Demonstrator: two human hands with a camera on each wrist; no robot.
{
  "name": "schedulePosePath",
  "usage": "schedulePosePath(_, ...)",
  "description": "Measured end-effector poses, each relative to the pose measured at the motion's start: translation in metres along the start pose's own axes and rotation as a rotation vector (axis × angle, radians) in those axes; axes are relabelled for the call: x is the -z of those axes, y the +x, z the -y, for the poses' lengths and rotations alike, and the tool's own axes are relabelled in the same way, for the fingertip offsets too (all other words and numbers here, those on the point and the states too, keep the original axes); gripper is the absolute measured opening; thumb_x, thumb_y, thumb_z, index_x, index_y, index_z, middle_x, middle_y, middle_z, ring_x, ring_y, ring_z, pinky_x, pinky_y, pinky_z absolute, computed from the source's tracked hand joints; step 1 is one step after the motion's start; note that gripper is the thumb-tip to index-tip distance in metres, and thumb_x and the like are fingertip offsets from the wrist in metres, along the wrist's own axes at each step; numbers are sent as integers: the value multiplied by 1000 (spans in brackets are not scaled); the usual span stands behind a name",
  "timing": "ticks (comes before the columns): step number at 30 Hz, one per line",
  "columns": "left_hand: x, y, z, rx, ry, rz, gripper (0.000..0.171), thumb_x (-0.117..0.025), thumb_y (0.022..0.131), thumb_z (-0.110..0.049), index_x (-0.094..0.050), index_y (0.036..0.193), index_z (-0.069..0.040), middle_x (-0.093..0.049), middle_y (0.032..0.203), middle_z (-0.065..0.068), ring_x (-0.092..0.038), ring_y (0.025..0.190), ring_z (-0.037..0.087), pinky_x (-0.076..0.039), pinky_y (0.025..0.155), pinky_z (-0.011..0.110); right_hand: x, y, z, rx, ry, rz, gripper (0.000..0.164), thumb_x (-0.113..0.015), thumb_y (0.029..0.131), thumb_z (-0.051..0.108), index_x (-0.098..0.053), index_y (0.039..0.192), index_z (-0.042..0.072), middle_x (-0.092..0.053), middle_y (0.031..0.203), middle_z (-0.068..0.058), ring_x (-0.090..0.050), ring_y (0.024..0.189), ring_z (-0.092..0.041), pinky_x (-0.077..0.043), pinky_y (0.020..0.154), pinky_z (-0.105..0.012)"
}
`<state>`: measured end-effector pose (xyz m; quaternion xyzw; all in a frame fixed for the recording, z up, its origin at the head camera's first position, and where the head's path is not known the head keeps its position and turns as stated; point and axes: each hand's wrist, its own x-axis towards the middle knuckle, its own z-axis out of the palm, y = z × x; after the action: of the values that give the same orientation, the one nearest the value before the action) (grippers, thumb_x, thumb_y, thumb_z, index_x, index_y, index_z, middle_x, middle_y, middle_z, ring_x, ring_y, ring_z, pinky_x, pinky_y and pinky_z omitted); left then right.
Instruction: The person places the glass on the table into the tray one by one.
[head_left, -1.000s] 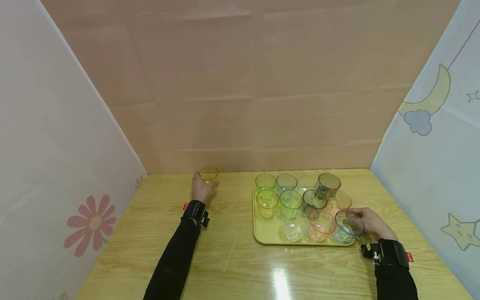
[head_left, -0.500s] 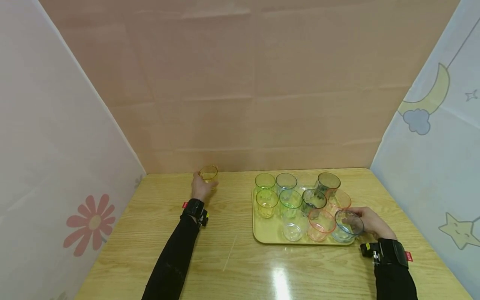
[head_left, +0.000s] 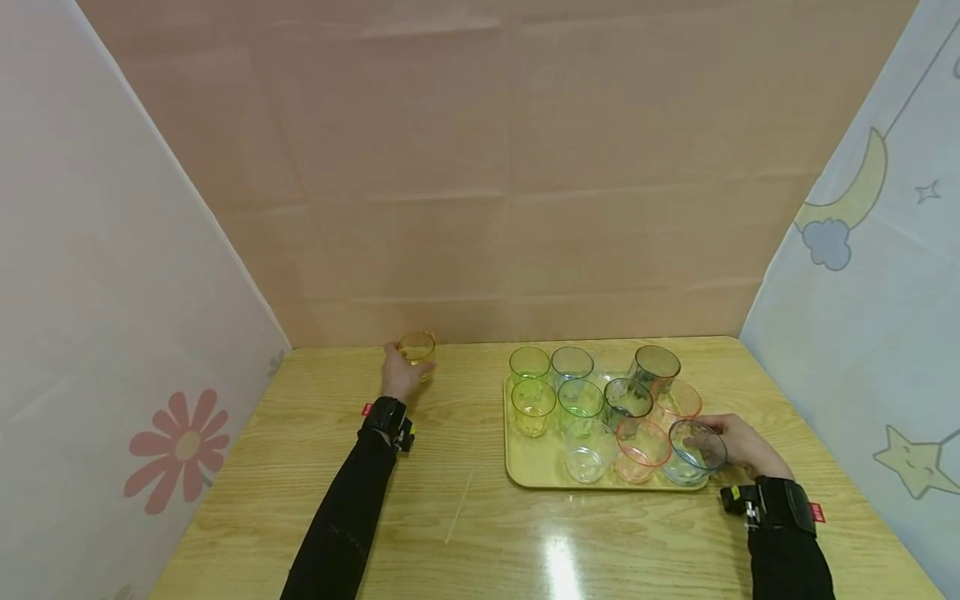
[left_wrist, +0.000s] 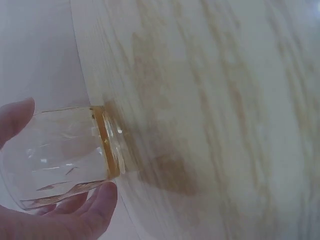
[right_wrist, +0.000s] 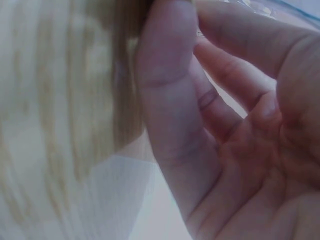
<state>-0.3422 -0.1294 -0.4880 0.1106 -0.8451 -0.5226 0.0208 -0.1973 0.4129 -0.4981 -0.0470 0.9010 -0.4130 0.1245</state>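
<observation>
At the table's back edge, left of the tray, my left hand (head_left: pixel 402 375) grips an amber glass (head_left: pixel 417 347). In the left wrist view the clear-walled glass (left_wrist: pixel 65 152) sits between my thumb (left_wrist: pixel 17 117) and curled fingers, its amber band toward the wood. My right hand (head_left: pixel 744 447) is at the tray's front right corner, fingers curled at a blue-rimmed glass (head_left: pixel 686 468). The right wrist view shows that hand's bent fingers (right_wrist: pixel 170 85) up close, with only a bit of clear glass and a blue rim at the top right; the fingertips' contact is mostly hidden.
The yellow tray (head_left: pixel 534 473) carries several upright glasses close together, among them a green one (head_left: pixel 581 404), a red-rimmed one (head_left: pixel 637 467), a smoky grey one (head_left: pixel 656 367) and a clear one (head_left: pixel 588 458). A brown backdrop (head_left: pixel 480 208) rises behind the table; patterned panels flank it.
</observation>
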Motion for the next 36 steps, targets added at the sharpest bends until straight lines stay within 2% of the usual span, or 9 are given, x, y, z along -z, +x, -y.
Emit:
schedulePosePath(6,2,-5,-4,28,4,-5,84,-78,84,-24,-21,144,-7,-48,135,25,-56,111,41,-48,89,48,1,1,0,-19,20,4,62,-65,95,22,-44,135,-20,-67,108,-26,-59,67,-12,-49,56,-31)
schedulePosePath(10,1,-9,-5,-3,-1,-11,84,-79,81,-24,-22,141,-8,-50,132,21,-59,97,36,-48,78,40,1,0,1,-20,42,10,61,-64,95,20,-42,135,-21,-68,106,-24,-59,66,-12,-49,55,-31)
schedulePosePath(13,1,-12,-5,-37,-5,-2,85,-80,78,-22,-22,139,-7,-51,129,20,-58,92,33,-47,73,37,0,0,1,-21,50,9,61,-64,95,19,-42,135,-21,-67,108,-26,-58,66,-12,-48,55,-31)
schedulePosePath(16,1,-17,-7,-68,-35,15,87,-80,76,-17,-21,140,-7,-49,127,22,-56,99,33,-47,76,39,0,-1,1,-11,39,7,60,-64,95,20,-44,135,-20,-64,113,-31,-57,66,-11,-47,54,-31)
schedulePosePath(20,1,-22,-7,-129,-69,45,89,-78,76,-12,-22,144,-5,-46,135,26,-51,118,38,-48,90,47,0,-1,1,10,2,4,59,-64,95,22,-46,134,-18,-61,118,-34,-58,70,-7,-46,55,-30)
schedulePosePath(24,0,-27,-5,-178,-51,50,90,-79,74,-12,-28,147,-4,-45,137,25,-48,124,39,-45,99,52,1,-1,2,21,6,8,60,-64,95,23,-46,134,-18,-61,118,-35,-58,71,-6,-46,55,-30)
schedulePosePath(29,-1,-35,-1,-185,-14,58,82,-79,76,-16,-36,145,-4,-47,133,23,-49,121,38,-46,96,51,1,-1,3,14,46,17,60,-65,95,21,-45,135,-18,-63,114,-33,-60,67,-9,-48,53,-31)
schedulePosePath(34,-2,-44,4,-195,-8,97,74,-80,77,-18,-42,139,-5,-50,133,19,-50,122,36,-48,95,50,0,-1,3,18,45,14,59,-64,95,20,-45,135,-18,-68,104,-24,-56,62,-8,-46,52,-30)
schedulePosePath(36,-2,-49,6,-199,-21,114,73,-81,77,-16,-43,138,-5,-51,134,18,-51,124,36,-48,97,49,1,-1,3,19,45,13,59,-64,95,20,-45,135,-18,-68,105,-25,-56,62,-8,-46,52,-30)
